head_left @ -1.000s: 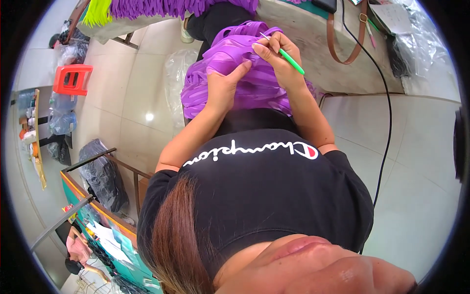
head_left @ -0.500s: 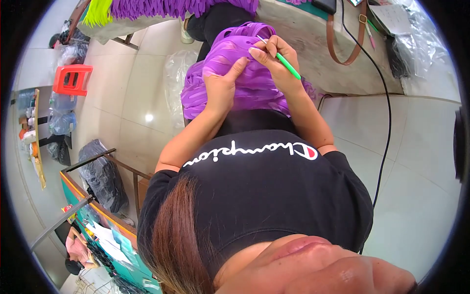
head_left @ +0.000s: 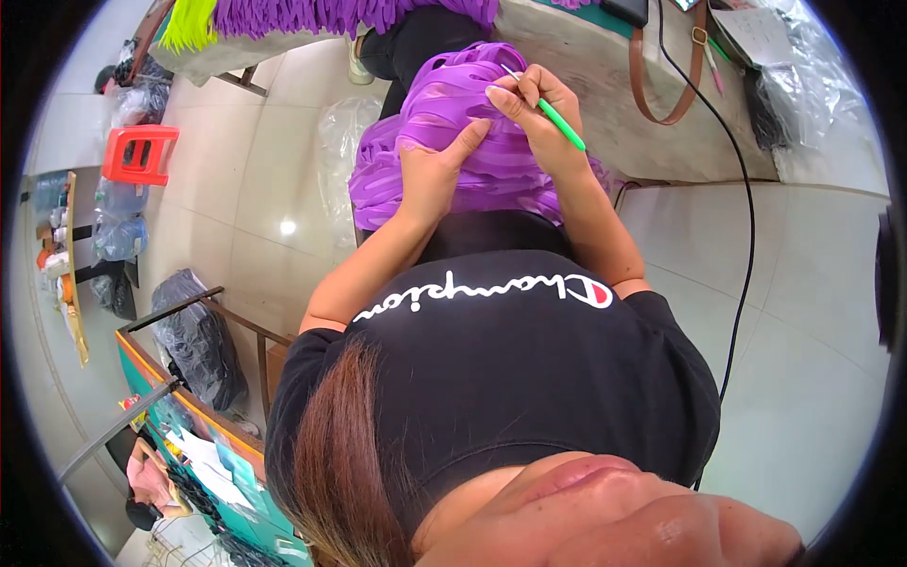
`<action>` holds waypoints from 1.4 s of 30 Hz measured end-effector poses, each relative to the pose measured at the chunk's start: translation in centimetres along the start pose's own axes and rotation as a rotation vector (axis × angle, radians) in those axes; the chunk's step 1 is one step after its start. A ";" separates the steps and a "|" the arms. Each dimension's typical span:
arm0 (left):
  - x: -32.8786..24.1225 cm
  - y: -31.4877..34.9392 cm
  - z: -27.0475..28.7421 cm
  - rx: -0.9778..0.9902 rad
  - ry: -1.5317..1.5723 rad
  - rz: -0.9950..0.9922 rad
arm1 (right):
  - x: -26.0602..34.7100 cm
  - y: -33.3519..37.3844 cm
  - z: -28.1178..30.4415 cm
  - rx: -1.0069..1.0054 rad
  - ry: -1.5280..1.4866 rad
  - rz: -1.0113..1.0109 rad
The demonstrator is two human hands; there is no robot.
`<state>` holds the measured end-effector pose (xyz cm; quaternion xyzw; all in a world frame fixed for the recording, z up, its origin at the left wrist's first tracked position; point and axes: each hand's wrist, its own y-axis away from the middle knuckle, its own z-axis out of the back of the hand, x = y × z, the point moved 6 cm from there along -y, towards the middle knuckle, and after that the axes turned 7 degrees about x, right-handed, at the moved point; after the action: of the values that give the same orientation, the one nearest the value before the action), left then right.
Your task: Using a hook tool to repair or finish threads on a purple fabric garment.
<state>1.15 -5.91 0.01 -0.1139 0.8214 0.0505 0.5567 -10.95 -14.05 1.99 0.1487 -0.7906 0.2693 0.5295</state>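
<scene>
A bundle of glossy purple strips (head_left: 378, 189) lies across my lap. My left hand (head_left: 435, 170) is closed on its near left side, thumb pressed on top and the other fingers hidden under the strips. My right hand (head_left: 543, 109) pinches a slim green-handled tool (head_left: 561, 125) just over the bundle's right side. A thin, light-coloured tip of the tool shows beyond my fingers, close to the strips. What kind of tool it is I cannot make out.
Ahead, a grey-covered table (head_left: 557, 57) carries more purple strips (head_left: 350, 14) and lime-green ones (head_left: 192, 24). A brown strap (head_left: 647, 99) and a black cable (head_left: 746, 180) hang at the right. On the left are a red stool (head_left: 140, 154) and a person (head_left: 151, 482) by a green-topped table.
Both hands have shifted slightly to the right, the green-handled tool moving with my right hand. My left thumb has slid a little right and down over the strips.
</scene>
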 end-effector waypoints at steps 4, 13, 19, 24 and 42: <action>-0.8 0.2 -0.4 -0.015 0.027 -0.031 | -0.4 0.3 0.4 0.013 0.131 0.039; -1.0 0.4 -0.5 0.018 0.142 0.038 | 2.4 1.8 0.4 -0.080 0.527 0.292; 0.1 0.5 0.6 -0.108 0.112 0.002 | 1.5 1.9 -1.2 0.121 0.566 0.179; -1.3 0.3 -0.5 -0.053 0.220 -0.006 | -1.4 2.1 6.3 -0.196 -0.562 0.065; -1.0 -0.2 1.8 -0.102 0.143 0.024 | -11.3 14.2 32.8 -0.851 0.204 0.111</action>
<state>3.18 -5.55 0.31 -0.1355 0.8568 0.0905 0.4893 -38.70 -22.28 -21.85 -0.1528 -0.7816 -0.0391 0.6036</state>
